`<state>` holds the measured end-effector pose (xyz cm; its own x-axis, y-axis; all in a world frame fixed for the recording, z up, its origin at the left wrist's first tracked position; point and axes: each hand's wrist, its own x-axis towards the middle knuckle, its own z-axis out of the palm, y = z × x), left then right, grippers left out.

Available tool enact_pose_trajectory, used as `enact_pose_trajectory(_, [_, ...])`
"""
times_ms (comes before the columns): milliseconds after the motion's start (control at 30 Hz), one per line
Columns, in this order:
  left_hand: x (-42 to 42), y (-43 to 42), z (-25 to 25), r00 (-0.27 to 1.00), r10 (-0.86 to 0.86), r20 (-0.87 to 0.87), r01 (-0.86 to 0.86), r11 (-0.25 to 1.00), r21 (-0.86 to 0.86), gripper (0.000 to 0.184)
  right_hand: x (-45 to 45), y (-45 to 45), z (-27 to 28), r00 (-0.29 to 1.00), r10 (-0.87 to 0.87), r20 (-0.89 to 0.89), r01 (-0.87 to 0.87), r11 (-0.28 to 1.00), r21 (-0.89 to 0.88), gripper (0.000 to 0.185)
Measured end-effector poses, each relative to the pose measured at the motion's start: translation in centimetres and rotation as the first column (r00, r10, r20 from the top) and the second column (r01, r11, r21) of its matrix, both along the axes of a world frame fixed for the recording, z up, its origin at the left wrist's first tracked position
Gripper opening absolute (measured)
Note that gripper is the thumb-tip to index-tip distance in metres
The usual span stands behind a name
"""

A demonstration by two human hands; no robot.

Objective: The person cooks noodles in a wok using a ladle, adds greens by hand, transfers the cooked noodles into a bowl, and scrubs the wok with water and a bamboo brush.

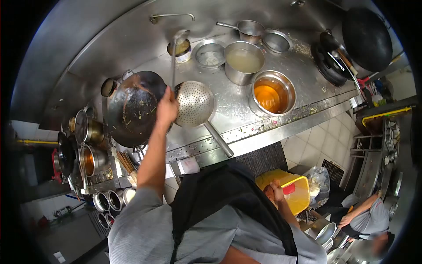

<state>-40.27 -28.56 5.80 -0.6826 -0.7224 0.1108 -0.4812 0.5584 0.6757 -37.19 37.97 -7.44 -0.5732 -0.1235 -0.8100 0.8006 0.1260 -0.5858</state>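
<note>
A ladle (181,36) is gripped by its handle in the left hand (167,108), its bowl held at the open tin (183,56) on the worktop (233,105). Only scraps and stains are seen in the wok (136,108); the perforated strainer (193,103) is set beside it. Whether anything is scooped cannot be told. The right hand (277,192) is seen at the yellow bin (300,196), its grip unclear, partly hidden.

The left hand (167,106) reaches forward, closed; the right hand (275,192) is lower.
</note>
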Motion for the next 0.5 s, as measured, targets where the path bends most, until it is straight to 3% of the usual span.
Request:
enact_pose_trajectory(33, [0.9, 2.3, -3.0, 0.978, -0.05, -0.202, 0.048, 0.999, -0.018, 0.063, -0.2, 0.9, -0.4, 0.999, 0.035, 0.002, -0.035, 0.999, 0.019, 0.048])
enact_pose_trajectory(100, [0.4, 6.1, -4.0, 0.99, -0.029, -0.141, 0.061, 0.973, 0.223, 0.066, 0.2, 4.0, -3.2, 0.994, 0.109, 0.002, -0.109, 0.992, 0.061, 0.052])
enact_pose_trajectory(133, [-1.3, 7.0, -4.7, 0.995, -0.019, -0.102, 0.044, 0.968, 0.248, 0.067, 0.6, 5.6, -4.3, 0.986, 0.169, -0.019, -0.167, 0.984, 0.06, 0.054])
enact_pose_trajectory(167, [-3.7, 7.5, -5.2, 0.998, -0.008, -0.064, 0.026, 0.961, 0.274, 0.067, 1.0, 6.8, -4.8, 0.982, 0.187, -0.004, -0.187, 0.979, 0.081, 0.047])
enact_pose_trajectory(233, [-9.3, 9.1, -3.6, 0.984, 0.058, 0.167, -0.094, 0.971, 0.221, 0.062, 1.5, 7.9, -5.0, 0.974, 0.225, 0.025, -0.227, 0.966, 0.125, 0.034])
enact_pose_trajectory(267, [-12.5, 7.8, -8.0, 0.992, 0.058, 0.112, -0.094, 0.93, 0.355, 0.052, 1.7, 7.6, -3.3, 0.964, 0.262, -0.049, -0.253, 0.958, 0.136, 0.024])
enact_pose_trajectory(333, [-18.3, 6.5, -10.5, 0.987, 0.16, 0.012, -0.106, 0.592, 0.799, 0.026, 2.5, 7.4, -2.4, 0.983, 0.169, -0.074, -0.161, 0.982, 0.1, 0.035])
enact_pose_trajectory(367, [-19.9, 6.7, -8.4, 0.965, 0.262, 0.015, -0.071, 0.205, 0.976, 0.012, 3.1, 8.0, -2.1, 0.989, 0.121, -0.084, -0.114, 0.99, 0.084, 0.041])
enact_pose_trajectory(400, [-20.5, 6.3, -6.8, 0.929, 0.364, -0.06, 0.08, -0.041, 0.996, 0.004, 3.8, 8.7, -2.4, 0.991, 0.078, -0.106, -0.073, 0.996, 0.046, 0.039])
enact_pose_trajectory(467, [-20.3, 5.7, -4.4, 0.8, 0.59, -0.111, 0.432, -0.438, 0.788, 0.011, 5.2, 9.5, -2.8, 0.996, 0.064, -0.061, -0.062, 0.998, 0.027, 0.038])
enact_pose_trajectory(500, [-19.6, 5.8, -3.7, 0.776, 0.616, -0.137, 0.498, -0.464, 0.733, 0.012, 5.5, 9.4, -3.0, 0.997, 0.06, -0.042, -0.059, 0.998, 0.013, 0.037])
